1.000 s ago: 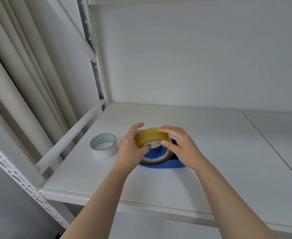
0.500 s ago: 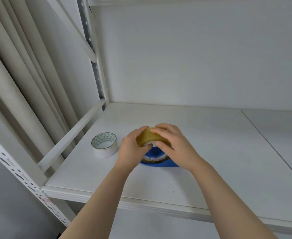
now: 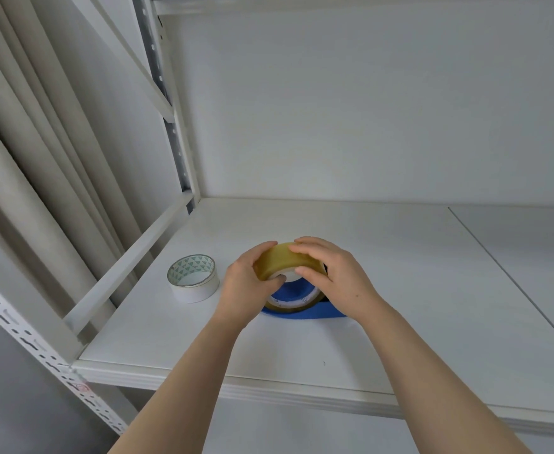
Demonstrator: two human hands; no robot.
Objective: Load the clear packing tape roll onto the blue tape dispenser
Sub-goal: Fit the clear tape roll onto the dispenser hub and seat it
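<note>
Both hands grip the tape roll (image 3: 283, 262) (yellowish and see-through). The left hand (image 3: 247, 283) grasps its left side, fingers over the top edge and the thumb tucked under toward the white core. The right hand (image 3: 333, 278) grasps the right side, fingers lying across the top of the roll and the thumb pressed near the core.

The roll is tilted, its far edge raised and its near edge down against the blue dispenser (image 3: 296, 309), which lies flat on the shelf (image 3: 432, 290) directly beneath the two hands. Only part of the dispenser shows, between and below the wrists; how far the roll sits on it cannot be told.

Just beyond the left hand, on its outer side, a second roll (image 3: 193, 278) with a white outside and a green-patterned lining stands on the shelf, apart from the hand.
</note>
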